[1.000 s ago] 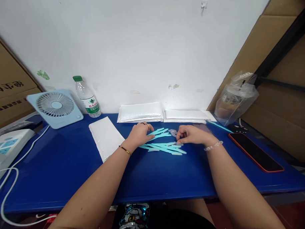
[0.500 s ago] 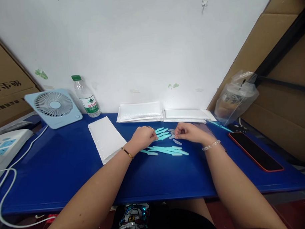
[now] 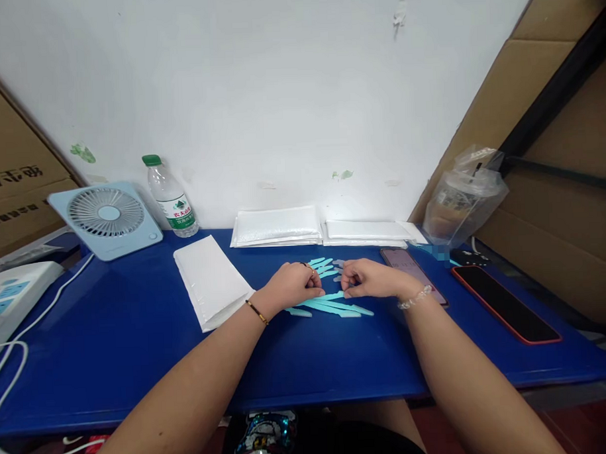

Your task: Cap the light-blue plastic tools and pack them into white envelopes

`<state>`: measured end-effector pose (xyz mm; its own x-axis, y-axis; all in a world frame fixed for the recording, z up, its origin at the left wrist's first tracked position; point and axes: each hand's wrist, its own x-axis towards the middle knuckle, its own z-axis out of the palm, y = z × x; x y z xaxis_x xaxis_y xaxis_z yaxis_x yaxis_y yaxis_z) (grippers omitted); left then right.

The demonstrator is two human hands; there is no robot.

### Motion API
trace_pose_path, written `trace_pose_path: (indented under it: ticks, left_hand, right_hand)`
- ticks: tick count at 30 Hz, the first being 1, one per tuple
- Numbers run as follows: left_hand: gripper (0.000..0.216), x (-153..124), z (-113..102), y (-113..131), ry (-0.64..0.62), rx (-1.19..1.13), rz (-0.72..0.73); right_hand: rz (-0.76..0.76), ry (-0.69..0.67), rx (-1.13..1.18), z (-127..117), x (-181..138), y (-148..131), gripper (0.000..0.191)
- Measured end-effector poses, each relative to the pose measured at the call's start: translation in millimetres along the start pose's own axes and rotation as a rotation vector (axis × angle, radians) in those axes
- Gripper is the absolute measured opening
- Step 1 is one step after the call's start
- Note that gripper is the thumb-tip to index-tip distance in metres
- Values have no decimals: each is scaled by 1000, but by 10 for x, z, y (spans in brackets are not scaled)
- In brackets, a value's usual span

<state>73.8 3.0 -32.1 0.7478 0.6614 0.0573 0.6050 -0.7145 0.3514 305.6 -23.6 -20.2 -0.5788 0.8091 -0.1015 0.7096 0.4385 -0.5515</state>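
Slim teal eyebrow razors (image 3: 330, 307) lie in a loose fanned pile on the blue table. My right hand (image 3: 365, 278) is closed, its fingertips pinching the end of one razor (image 3: 335, 296) at the pile's upper edge. Close on the left, my left hand (image 3: 298, 285) has its fingers curled together over the same razor's other end; what they hold is hidden. Behind the hands is a second group of teal razors (image 3: 324, 267), with several small translucent pieces like blade caps (image 3: 337, 271) beside their tips.
White padded envelopes lie left (image 3: 210, 276) and stacked along the wall (image 3: 278, 226). A fan (image 3: 108, 217), water bottle (image 3: 178, 208) and power strip (image 3: 17, 290) stand left. Two phones (image 3: 408, 266), one red-edged (image 3: 504, 303), and a bagged drink cup (image 3: 464, 198) are right.
Both hands have come nearer to me, from the far razors and clear pieces to the near pile. They are closer together. The lit phone is less covered by my right arm.
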Motion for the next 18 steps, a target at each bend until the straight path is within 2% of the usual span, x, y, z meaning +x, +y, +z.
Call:
trace_pose_path:
  ticks: [2, 8, 12, 18]
  left_hand:
    - [19, 1, -2, -22, -4, 17, -11]
    - [29, -6, -76, -23, 100, -50, -54]
    - [26, 0, -109, -43, 91, -71, -105]
    - [23, -9, -119, -234, 90, -44, -240]
  right_hand:
    - [15, 51, -12, -2, 9, 34, 13]
    - [40, 225, 2, -51, 0, 3, 12]
    - [27, 241, -10, -53, 17, -10, 12]
    - [154, 226, 35, -100, -42, 56, 15]
